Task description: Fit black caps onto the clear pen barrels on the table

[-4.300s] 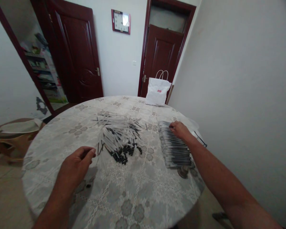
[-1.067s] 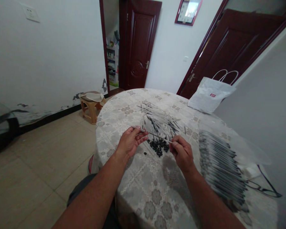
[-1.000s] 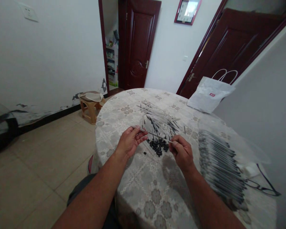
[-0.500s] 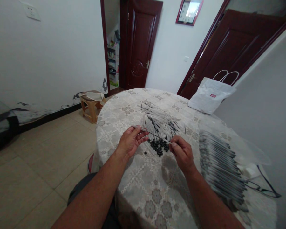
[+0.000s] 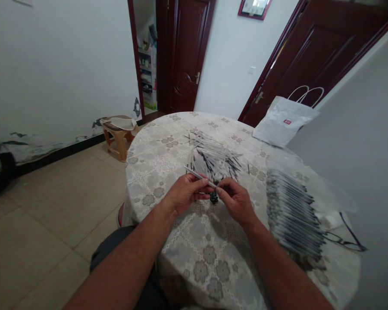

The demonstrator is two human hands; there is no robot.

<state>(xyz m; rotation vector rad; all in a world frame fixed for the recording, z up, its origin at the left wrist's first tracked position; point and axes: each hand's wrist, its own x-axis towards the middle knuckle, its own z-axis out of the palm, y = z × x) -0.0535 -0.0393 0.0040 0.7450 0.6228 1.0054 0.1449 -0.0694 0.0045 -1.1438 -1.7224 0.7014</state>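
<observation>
My left hand [image 5: 189, 191] is closed on a slim pale tube [image 5: 195, 172], which looks like a pen barrel and slants up to the left. At the tube's near end, the fingers of my right hand [image 5: 234, 199] are pinched together, almost touching my left fingertips. What sits inside that pinch is hidden. Just beyond both hands lies a loose pile of pale tubes and dark thin rods [image 5: 213, 153]. Small black pieces [image 5: 214, 197] show in the gap between my hands, the others covered by them.
A dense row of grey tubes with dark ends [image 5: 292, 211] lies on plastic sheeting at the right. Eyeglasses [image 5: 345, 243] rest beside it. A white paper bag [image 5: 284, 122] stands at the table's far right edge. A small stool [image 5: 118, 137] is on the floor at the left.
My hands have come together; the dark thin rod that stretched between them is now out of sight, and the pale tube spans from hand to hand. The view has shifted slightly.
</observation>
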